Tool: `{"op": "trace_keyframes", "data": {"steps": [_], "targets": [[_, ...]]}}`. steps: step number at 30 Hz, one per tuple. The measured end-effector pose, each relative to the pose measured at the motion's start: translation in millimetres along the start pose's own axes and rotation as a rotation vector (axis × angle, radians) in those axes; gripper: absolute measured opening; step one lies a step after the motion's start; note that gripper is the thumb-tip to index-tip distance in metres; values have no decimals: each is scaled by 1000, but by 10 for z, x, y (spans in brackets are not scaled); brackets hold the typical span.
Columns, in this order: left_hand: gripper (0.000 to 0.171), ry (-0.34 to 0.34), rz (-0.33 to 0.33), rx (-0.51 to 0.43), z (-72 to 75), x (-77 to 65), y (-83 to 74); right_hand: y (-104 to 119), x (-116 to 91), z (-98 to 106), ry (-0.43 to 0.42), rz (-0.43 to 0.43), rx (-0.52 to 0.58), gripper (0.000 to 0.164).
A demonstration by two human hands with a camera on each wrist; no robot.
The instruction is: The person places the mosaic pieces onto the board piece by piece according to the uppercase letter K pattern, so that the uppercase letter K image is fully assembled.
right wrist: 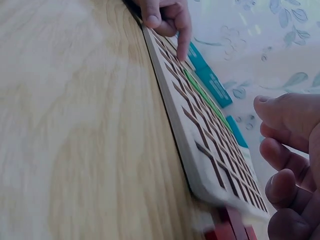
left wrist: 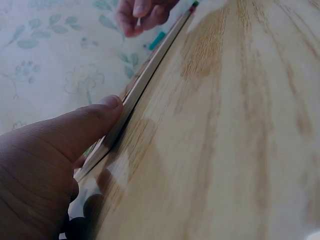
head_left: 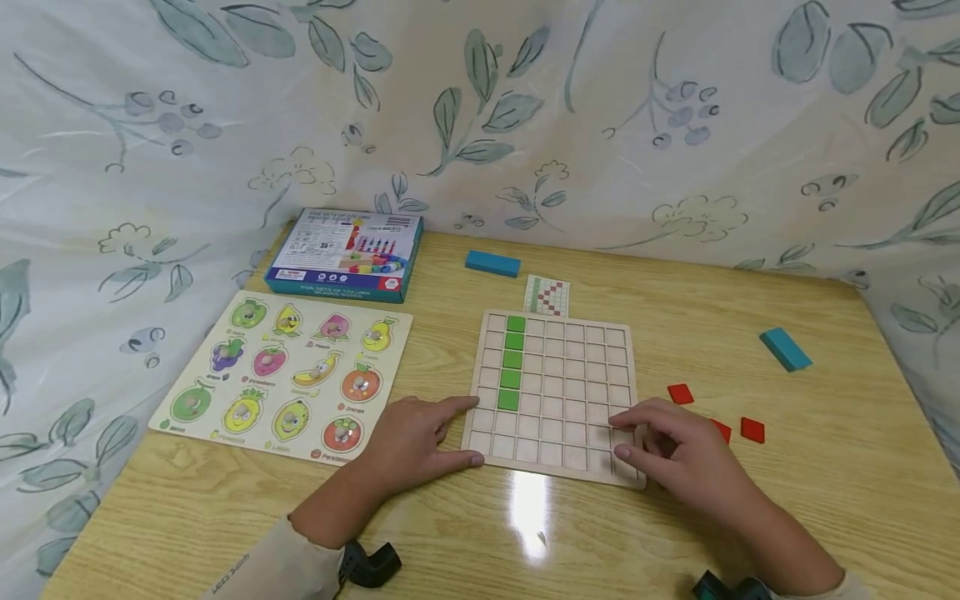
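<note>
A wooden grid board [head_left: 557,467] lies flat on the table. Several green square tiles [head_left: 512,359] fill cells of its second column from the left. My left hand [head_left: 408,442] rests at the board's left side, thumb and index finger stretched to its edge; in the left wrist view the thumb [left wrist: 85,127] touches that edge. Over the board's right side is my right hand [head_left: 675,446], thumb and index finger apart and the other fingers loosely bent. The right wrist view shows nothing between those fingers [right wrist: 287,155]. Red square tiles [head_left: 753,430] lie beside the right hand, one partly hidden.
A small pattern card [head_left: 547,296] lies behind the board. Left of it are a fruit puzzle board [head_left: 281,375] and a boxed bead set [head_left: 345,254]. Two blue blocks [head_left: 492,263] stand at the back and right. A patterned curtain [head_left: 480,125] hangs behind the table.
</note>
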State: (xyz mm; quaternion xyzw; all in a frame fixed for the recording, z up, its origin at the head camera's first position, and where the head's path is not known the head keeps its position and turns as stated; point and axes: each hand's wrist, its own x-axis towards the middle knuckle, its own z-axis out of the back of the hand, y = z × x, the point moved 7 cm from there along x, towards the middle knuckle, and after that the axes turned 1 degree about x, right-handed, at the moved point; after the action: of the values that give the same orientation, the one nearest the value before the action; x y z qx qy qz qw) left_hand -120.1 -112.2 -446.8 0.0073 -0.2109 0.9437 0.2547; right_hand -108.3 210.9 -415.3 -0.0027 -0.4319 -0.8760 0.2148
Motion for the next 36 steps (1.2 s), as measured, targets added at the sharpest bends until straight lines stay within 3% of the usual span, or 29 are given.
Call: {"op": "trace_keyframes", "data": {"steps": [12,19,36], "targets": [[76,15,11,8,11,3,-2,-284,-308,334,-97,-142,-119,33],[76,10,3,11,2,7,-5,-425,-445,446,-144,-162,-231,37],[76,10,5,17,1,1,-2,-569,-489,483,-137,-251,-376,36]]}}
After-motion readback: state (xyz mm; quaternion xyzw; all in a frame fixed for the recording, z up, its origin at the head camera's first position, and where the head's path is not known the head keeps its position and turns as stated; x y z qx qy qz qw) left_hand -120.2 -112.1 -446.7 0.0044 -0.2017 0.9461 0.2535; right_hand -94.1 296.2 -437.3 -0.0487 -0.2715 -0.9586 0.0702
